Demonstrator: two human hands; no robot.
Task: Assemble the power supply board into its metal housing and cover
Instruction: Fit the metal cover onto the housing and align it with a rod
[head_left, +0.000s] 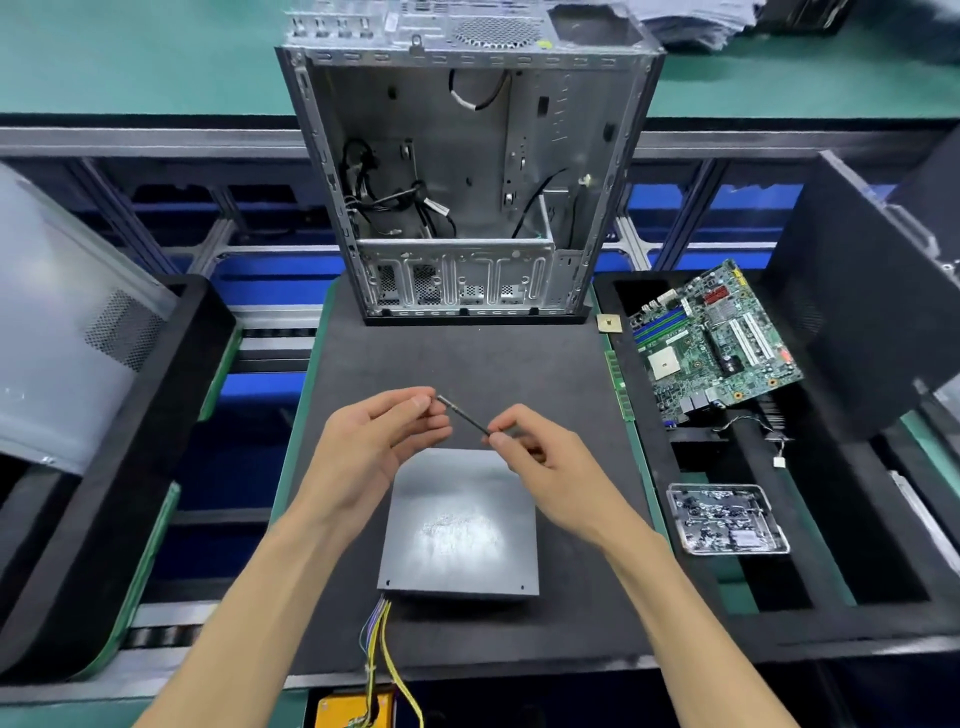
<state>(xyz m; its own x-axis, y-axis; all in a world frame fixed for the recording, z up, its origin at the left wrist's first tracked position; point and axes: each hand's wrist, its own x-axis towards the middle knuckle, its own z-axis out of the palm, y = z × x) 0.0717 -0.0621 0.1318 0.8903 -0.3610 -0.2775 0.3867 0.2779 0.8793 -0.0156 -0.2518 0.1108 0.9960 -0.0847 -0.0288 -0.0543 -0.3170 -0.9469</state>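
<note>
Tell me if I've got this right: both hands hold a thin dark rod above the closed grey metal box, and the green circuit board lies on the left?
Not quite. The head view shows the green circuit board on the right. Otherwise yes: the left hand and right hand pinch the thin dark rod above the closed grey metal box.

Open computer case (470, 171) stands at far edge of black mat (561, 374) on bench (156, 57). Green motherboard (714, 345) lies tilted in right tray (831, 571), clear plastic screw box (727, 518) nearer.
</note>
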